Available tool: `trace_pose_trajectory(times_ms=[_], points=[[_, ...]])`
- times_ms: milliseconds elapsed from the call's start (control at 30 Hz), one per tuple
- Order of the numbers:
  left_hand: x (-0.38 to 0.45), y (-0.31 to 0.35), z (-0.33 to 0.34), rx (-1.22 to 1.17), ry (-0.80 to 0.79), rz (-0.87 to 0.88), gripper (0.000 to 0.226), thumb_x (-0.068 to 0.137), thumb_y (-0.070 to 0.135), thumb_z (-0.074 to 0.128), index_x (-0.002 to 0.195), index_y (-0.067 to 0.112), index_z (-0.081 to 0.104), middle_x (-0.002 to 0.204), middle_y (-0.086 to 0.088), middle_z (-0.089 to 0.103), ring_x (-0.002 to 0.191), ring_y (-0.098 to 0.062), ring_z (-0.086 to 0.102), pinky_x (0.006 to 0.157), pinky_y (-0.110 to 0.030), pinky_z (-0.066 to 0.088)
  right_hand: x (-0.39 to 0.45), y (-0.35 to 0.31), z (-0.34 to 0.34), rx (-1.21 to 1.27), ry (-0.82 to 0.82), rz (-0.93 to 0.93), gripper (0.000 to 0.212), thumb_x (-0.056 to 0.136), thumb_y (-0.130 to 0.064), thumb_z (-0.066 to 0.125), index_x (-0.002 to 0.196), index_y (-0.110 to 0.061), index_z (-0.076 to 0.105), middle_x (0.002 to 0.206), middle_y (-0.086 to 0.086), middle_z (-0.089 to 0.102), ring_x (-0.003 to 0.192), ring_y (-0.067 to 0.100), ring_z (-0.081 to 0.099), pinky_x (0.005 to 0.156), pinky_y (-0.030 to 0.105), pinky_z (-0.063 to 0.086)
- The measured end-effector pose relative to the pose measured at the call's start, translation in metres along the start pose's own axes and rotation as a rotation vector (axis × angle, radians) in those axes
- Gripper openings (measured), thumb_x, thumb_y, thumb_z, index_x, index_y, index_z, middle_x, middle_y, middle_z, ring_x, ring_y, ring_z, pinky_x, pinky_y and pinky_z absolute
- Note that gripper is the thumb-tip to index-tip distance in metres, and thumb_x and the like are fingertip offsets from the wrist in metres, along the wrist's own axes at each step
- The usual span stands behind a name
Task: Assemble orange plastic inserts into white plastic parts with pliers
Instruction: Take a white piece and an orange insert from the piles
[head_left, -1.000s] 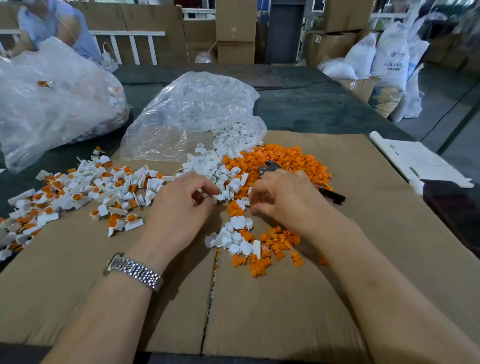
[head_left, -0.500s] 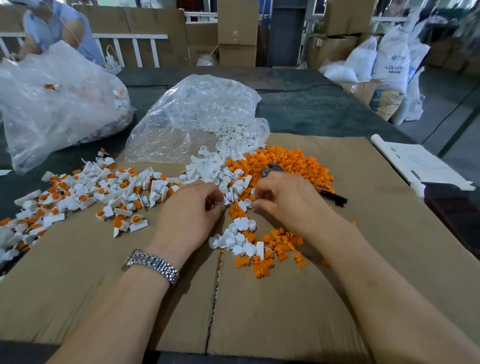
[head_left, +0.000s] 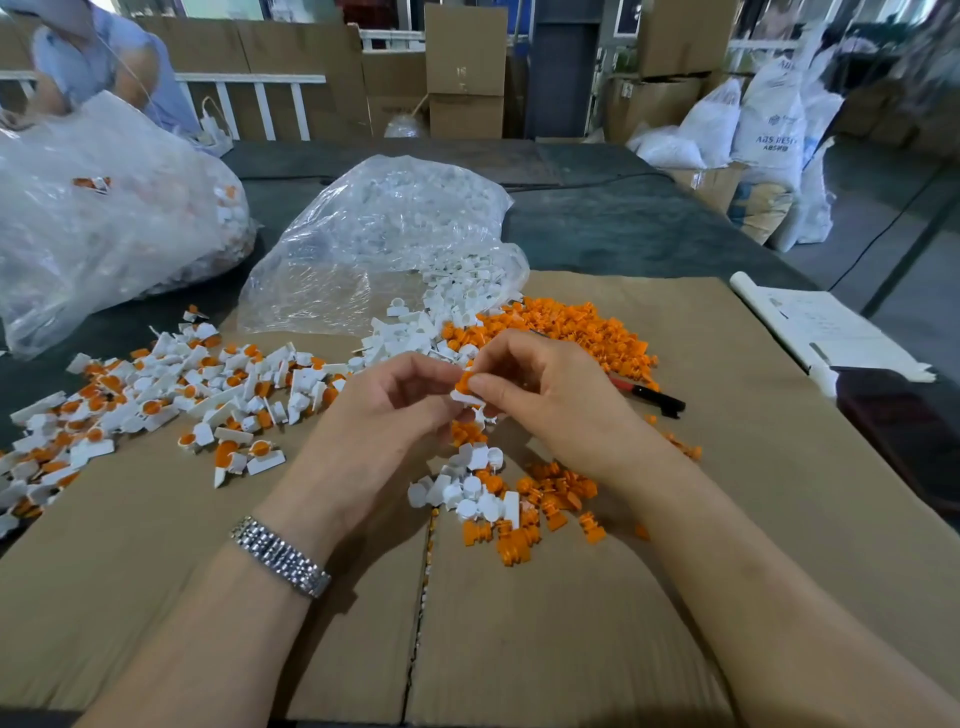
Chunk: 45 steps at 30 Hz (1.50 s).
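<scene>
Change: half a second ago both hands were down on the mixed pile; now they are raised above it, fingertips meeting.
Done parts (head_left: 171, 400): spread along the cardboard's (head_left: 156, 597) left edge, some spilling onto the dark table (head_left: 623, 223).
Left hand (head_left: 387, 410): raised, fingers curled, pinching a white part (head_left: 466, 398) from the left; a watch (head_left: 280, 556) on the wrist.
Insert (head_left: 462, 383): orange, sitting atop the white part, between both hands.
Right hand (head_left: 550, 400): fingers curled, thumb and forefinger pinching the insert.
Loose pile (head_left: 498, 499): white and orange pieces below the hands, mid-cardboard.
Pliers (head_left: 652, 397): lying just right of the right hand, by the orange heap (head_left: 582, 327).
Room: bare cardboard along the near edge and right side.
</scene>
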<state>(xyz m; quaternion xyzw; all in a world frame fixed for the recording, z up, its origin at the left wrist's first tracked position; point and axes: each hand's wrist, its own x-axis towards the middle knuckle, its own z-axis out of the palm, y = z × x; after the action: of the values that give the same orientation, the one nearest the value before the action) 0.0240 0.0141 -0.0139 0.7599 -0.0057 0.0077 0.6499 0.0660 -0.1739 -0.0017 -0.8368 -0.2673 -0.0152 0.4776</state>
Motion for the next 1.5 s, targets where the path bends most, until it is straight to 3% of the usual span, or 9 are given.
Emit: trace_pose_trajectory(times_ms=[167,333,467,567,700,900,1167,1367,1500], points=[[0.002,-0.002,-0.004,-0.151,-0.005,-0.059,0.033,0.067,0.032,0.083,0.1,0.027,0.082,0.098,-0.011,0.078,0.099,-0.032,0.073,0.097,-0.044,0.057,-0.001,0.0,-0.003,-0.049,-0.035,0.007,0.004,0.098,-0.024,0.065,0.098,-0.02,0.068,0.084,-0.008,0.065,0.076,0.005,0.059,0.07,0.017,0.049],[0.002,-0.002,-0.001,-0.272,-0.022,-0.016,0.028,0.078,0.015,0.077,0.106,0.013,0.077,0.1,-0.017,0.077,0.091,-0.027,0.075,0.078,-0.029,0.062,-0.003,-0.002,-0.005,-0.001,-0.046,0.044,0.006,0.099,-0.022,0.064,0.098,-0.018,0.067,0.084,-0.001,0.068,0.079,0.02,0.066,0.075,0.032,0.056],[0.0,0.001,0.0,-0.288,-0.022,-0.033,0.026,0.079,0.012,0.076,0.104,0.007,0.076,0.098,-0.02,0.077,0.091,-0.031,0.073,0.078,-0.027,0.062,-0.002,-0.002,-0.003,0.003,-0.014,0.073,0.008,0.099,-0.026,0.064,0.099,-0.018,0.067,0.084,-0.002,0.068,0.079,0.021,0.067,0.07,0.028,0.054],[-0.002,0.004,0.001,-0.217,-0.011,0.012,0.031,0.073,0.014,0.08,0.104,0.012,0.079,0.099,-0.013,0.078,0.092,-0.024,0.075,0.079,-0.024,0.061,-0.002,-0.003,0.0,0.042,0.044,0.076,0.01,0.097,-0.027,0.066,0.097,-0.017,0.067,0.087,0.0,0.069,0.079,0.023,0.067,0.069,0.03,0.056],[-0.001,0.006,0.001,-0.329,-0.004,-0.007,0.027,0.077,0.012,0.076,0.103,0.009,0.08,0.096,-0.018,0.077,0.081,-0.02,0.073,0.068,-0.02,0.059,-0.005,-0.007,-0.002,0.171,0.029,0.065,0.013,0.093,-0.029,0.071,0.097,-0.016,0.069,0.085,0.0,0.071,0.071,0.014,0.067,0.069,0.025,0.057],[0.0,0.005,0.001,-0.526,-0.077,0.006,0.025,0.076,0.005,0.074,0.101,0.004,0.079,0.097,-0.02,0.076,0.085,-0.025,0.075,0.07,-0.023,0.06,-0.007,-0.008,-0.006,0.287,0.011,-0.061,0.017,0.092,-0.015,0.073,0.109,-0.013,0.074,0.094,0.011,0.07,0.089,0.024,0.071,0.085,0.035,0.06],[-0.002,0.005,-0.002,-0.52,-0.109,0.023,0.03,0.073,0.009,0.077,0.103,0.006,0.08,0.099,-0.022,0.077,0.088,-0.026,0.077,0.076,-0.023,0.061,-0.008,-0.006,-0.014,0.271,0.001,-0.123,0.021,0.089,-0.011,0.073,0.11,-0.015,0.076,0.096,-0.003,0.076,0.088,0.009,0.072,0.078,0.021,0.057],[-0.003,0.007,0.0,-0.457,-0.014,0.107,0.032,0.065,0.019,0.084,0.096,0.014,0.082,0.104,-0.015,0.078,0.092,-0.026,0.077,0.078,-0.024,0.061,-0.009,-0.005,0.0,0.204,0.104,-0.108,0.022,0.086,-0.018,0.078,0.107,-0.013,0.075,0.095,0.001,0.074,0.09,0.018,0.073,0.081,0.04,0.062],[-0.002,0.007,-0.001,-0.506,-0.057,0.101,0.026,0.07,0.013,0.08,0.096,0.013,0.082,0.104,-0.016,0.078,0.095,-0.025,0.076,0.077,-0.024,0.06,-0.008,-0.007,-0.003,0.246,0.072,-0.128,0.028,0.084,-0.016,0.079,0.111,-0.012,0.073,0.091,0.003,0.071,0.087,0.019,0.071,0.082,0.039,0.061]])
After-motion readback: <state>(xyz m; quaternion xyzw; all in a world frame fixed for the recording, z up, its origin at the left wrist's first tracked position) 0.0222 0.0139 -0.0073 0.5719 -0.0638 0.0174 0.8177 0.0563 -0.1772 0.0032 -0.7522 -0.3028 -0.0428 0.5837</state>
